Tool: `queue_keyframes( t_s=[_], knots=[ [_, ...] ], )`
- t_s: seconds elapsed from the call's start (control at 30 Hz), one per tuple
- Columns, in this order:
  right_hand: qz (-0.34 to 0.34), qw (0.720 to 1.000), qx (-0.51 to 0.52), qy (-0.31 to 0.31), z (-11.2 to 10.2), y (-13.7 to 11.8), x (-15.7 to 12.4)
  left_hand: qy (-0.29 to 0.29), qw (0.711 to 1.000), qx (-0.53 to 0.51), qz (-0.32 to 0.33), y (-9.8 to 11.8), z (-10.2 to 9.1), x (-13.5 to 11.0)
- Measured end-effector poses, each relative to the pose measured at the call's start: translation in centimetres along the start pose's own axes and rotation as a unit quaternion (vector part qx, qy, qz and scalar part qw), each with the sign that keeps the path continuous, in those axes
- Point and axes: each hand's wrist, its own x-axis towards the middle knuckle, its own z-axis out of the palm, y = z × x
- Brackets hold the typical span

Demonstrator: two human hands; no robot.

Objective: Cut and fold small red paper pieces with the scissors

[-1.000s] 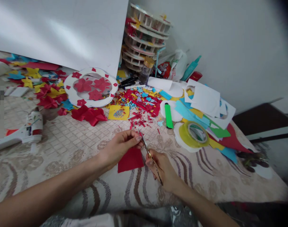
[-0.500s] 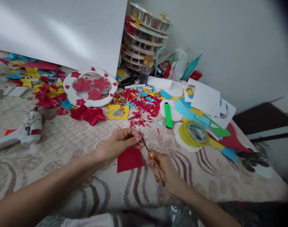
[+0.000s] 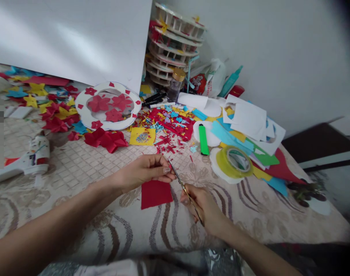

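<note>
My left hand pinches the top edge of a red paper square, which hangs below the fingers over the patterned tablecloth. My right hand is closed round the handles of a pair of thin scissors. The blades point up and left and meet the right edge of the red paper beside my left thumb. Just beyond the blade tips lies a heap of red, blue and yellow paper scraps.
A yellow tape roll and a green lighter lie to the right, beside a pile of coloured sheets. A white ring with red flowers sits behind, a glue gun at left, stacked trays at the back.
The scissors and my right hand have slid slightly down and right along the paper's edge. My left hand keeps its pinch on the red square.
</note>
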Motion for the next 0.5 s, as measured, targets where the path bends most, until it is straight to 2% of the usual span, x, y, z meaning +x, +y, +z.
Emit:
queue_keyframes(
  t_s=[0.13, 0.23, 0.5],
  knots=[
    [0.02, 0.997, 0.08, -0.01, -0.8, 0.3, 0.4, 0.019, 1.0, 0.001, -0.004, 0.1, 0.3, 0.0],
    [0.011, 0.992, 0.126, -0.02, -1.6, 0.1, 0.8, 0.037, 0.999, 0.005, -0.001, 0.0, 0.3, 0.0],
    [-0.038, 0.995, 0.089, 0.023, -2.4, -2.3, 3.2, 0.05, 0.997, 0.056, 0.023, -0.5, 0.2, 0.1]
  ],
)
